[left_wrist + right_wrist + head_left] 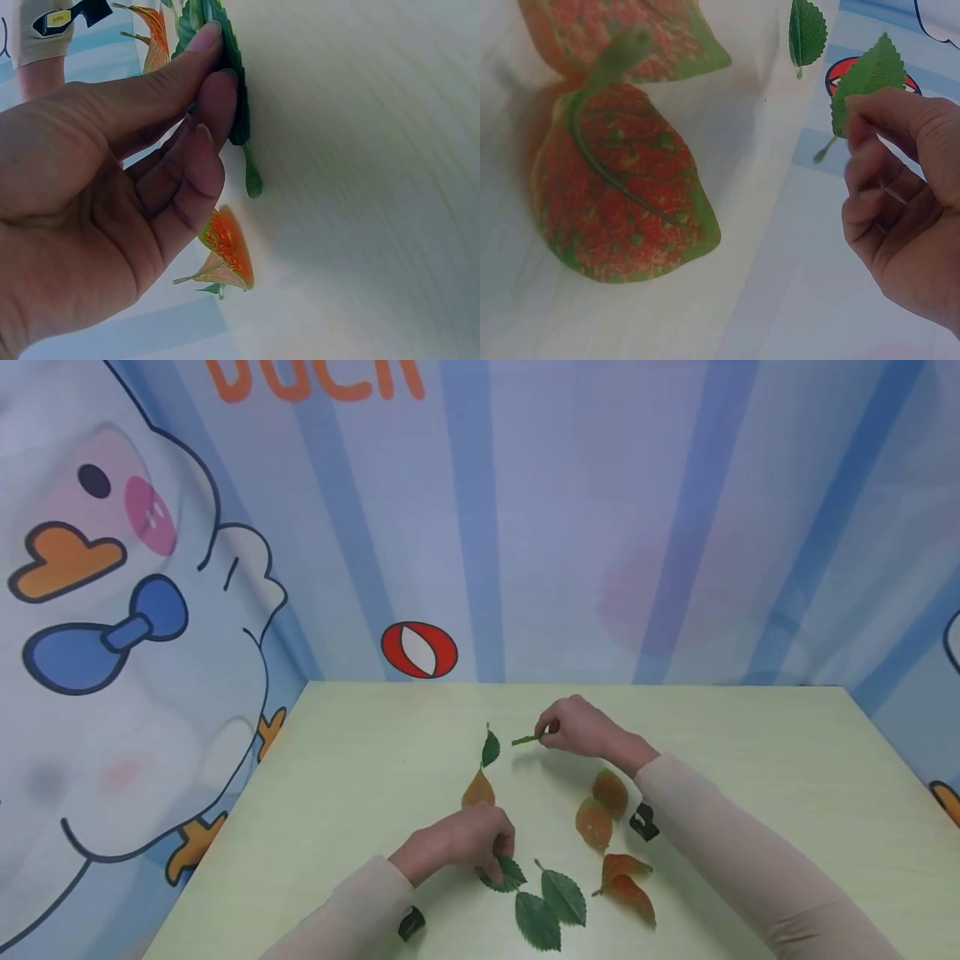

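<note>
Between thumb and fingers, my left hand [467, 842] pinches a green leaf [510, 875] with toothed edges; the left wrist view shows its stem [253, 176] hanging free. Farther back on the table, my right hand [579, 727] pinches another green leaf [866, 82], raised above the surface and seen almost edge-on in the head view. Left of it lies a small green leaf [491, 748], its lower end close to a yellow-orange leaf [478, 788] behind my left hand. Two green leaves [564, 896] [537, 922] lie side by side just right of my left hand.
Orange-brown leaves [594, 823] lie near my right forearm, with red-orange leaves [628, 897] nearer the front. All rest on a pale yellow table [375, 735]. A striped blue curtain [570, 527] with cartoon prints stands behind the table's back edge.
</note>
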A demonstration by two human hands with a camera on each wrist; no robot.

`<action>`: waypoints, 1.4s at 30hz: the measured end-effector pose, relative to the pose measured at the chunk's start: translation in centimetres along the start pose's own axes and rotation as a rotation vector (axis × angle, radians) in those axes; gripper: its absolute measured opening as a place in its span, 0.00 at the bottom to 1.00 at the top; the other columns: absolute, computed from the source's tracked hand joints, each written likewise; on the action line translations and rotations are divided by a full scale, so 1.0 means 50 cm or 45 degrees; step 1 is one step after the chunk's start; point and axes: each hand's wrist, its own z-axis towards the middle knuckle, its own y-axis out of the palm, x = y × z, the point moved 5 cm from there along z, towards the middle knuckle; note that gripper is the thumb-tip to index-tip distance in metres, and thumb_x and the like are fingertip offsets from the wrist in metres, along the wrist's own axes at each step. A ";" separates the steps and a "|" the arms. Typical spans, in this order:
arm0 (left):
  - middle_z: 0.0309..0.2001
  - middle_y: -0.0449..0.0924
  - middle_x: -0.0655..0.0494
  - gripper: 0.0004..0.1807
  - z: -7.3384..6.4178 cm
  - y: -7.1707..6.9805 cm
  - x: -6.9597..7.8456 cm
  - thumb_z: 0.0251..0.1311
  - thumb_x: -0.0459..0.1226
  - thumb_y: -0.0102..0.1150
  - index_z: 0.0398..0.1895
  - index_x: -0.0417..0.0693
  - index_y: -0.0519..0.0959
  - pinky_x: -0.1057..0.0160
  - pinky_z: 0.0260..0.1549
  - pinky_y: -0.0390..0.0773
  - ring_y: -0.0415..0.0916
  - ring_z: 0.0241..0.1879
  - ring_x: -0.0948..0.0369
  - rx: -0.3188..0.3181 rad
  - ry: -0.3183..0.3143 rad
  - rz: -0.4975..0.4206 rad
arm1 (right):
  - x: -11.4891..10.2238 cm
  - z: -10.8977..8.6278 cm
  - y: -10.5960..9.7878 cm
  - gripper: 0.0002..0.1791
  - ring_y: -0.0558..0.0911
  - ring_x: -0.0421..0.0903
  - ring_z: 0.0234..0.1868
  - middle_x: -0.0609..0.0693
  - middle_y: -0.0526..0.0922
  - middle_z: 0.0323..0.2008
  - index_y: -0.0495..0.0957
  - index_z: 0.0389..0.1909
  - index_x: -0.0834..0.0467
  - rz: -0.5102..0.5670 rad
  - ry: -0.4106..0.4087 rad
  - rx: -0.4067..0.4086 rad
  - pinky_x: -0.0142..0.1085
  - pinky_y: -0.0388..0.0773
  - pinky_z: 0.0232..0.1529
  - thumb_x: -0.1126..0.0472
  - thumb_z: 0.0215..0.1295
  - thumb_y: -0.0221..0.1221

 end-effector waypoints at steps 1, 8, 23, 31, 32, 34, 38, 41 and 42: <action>0.22 0.76 0.66 0.13 0.000 0.000 0.000 0.44 0.30 0.79 0.24 0.49 0.80 0.71 0.25 0.73 0.73 0.21 0.70 -0.001 0.000 -0.004 | 0.001 0.000 0.000 0.08 0.82 0.41 0.29 0.49 0.87 0.37 0.88 0.41 0.59 0.012 0.005 0.006 0.36 0.79 0.32 0.66 0.66 0.62; 0.23 0.75 0.66 0.13 0.005 0.004 -0.004 0.44 0.30 0.79 0.25 0.49 0.80 0.71 0.25 0.73 0.72 0.22 0.71 -0.004 -0.013 0.003 | 0.002 0.004 0.002 0.08 0.85 0.43 0.35 0.51 0.88 0.40 0.89 0.41 0.59 -0.043 -0.032 0.078 0.36 0.79 0.35 0.68 0.65 0.63; 0.22 0.74 0.66 0.13 0.004 0.009 -0.007 0.44 0.30 0.79 0.24 0.49 0.80 0.71 0.24 0.71 0.69 0.21 0.71 0.007 -0.010 -0.020 | 0.014 0.022 0.050 0.10 0.85 0.52 0.45 0.55 0.87 0.40 0.87 0.41 0.64 0.041 0.022 0.087 0.42 0.79 0.45 0.69 0.67 0.57; 0.22 0.75 0.65 0.13 0.003 0.007 -0.010 0.44 0.30 0.79 0.23 0.49 0.80 0.71 0.24 0.71 0.70 0.21 0.70 0.009 -0.014 -0.014 | 0.016 0.032 0.042 0.09 0.82 0.45 0.33 0.56 0.87 0.36 0.86 0.39 0.67 0.094 0.124 0.126 0.36 0.79 0.35 0.73 0.61 0.59; 0.22 0.75 0.65 0.13 0.003 0.007 -0.010 0.44 0.30 0.79 0.23 0.49 0.80 0.71 0.24 0.71 0.70 0.21 0.70 0.006 -0.014 -0.019 | 0.016 0.034 0.041 0.09 0.82 0.45 0.33 0.56 0.86 0.36 0.86 0.39 0.67 0.104 0.137 0.123 0.36 0.79 0.34 0.72 0.61 0.59; 0.22 0.75 0.65 0.13 0.004 0.007 -0.011 0.44 0.30 0.79 0.23 0.49 0.80 0.71 0.24 0.71 0.70 0.21 0.70 0.002 -0.012 -0.020 | 0.017 0.039 0.039 0.09 0.82 0.45 0.31 0.57 0.86 0.36 0.85 0.40 0.68 0.125 0.161 0.107 0.35 0.79 0.32 0.72 0.62 0.60; 0.22 0.74 0.65 0.13 0.005 0.006 -0.011 0.45 0.30 0.79 0.24 0.49 0.80 0.71 0.25 0.71 0.70 0.22 0.70 -0.007 -0.007 -0.022 | 0.021 0.049 0.043 0.08 0.83 0.44 0.29 0.57 0.86 0.37 0.84 0.41 0.68 0.163 0.203 0.060 0.35 0.80 0.31 0.71 0.64 0.60; 0.23 0.75 0.65 0.13 0.006 0.007 -0.010 0.45 0.30 0.79 0.24 0.49 0.80 0.71 0.25 0.71 0.70 0.22 0.70 -0.013 -0.015 -0.020 | 0.027 0.056 0.050 0.08 0.83 0.44 0.30 0.57 0.85 0.37 0.84 0.42 0.67 0.160 0.225 0.027 0.35 0.80 0.31 0.70 0.64 0.61; 0.23 0.75 0.65 0.13 0.006 0.007 -0.010 0.45 0.30 0.79 0.24 0.49 0.80 0.70 0.25 0.71 0.70 0.22 0.70 -0.015 -0.020 -0.020 | 0.028 0.059 0.052 0.08 0.83 0.45 0.31 0.57 0.85 0.38 0.84 0.42 0.67 0.144 0.221 0.023 0.35 0.80 0.32 0.70 0.64 0.61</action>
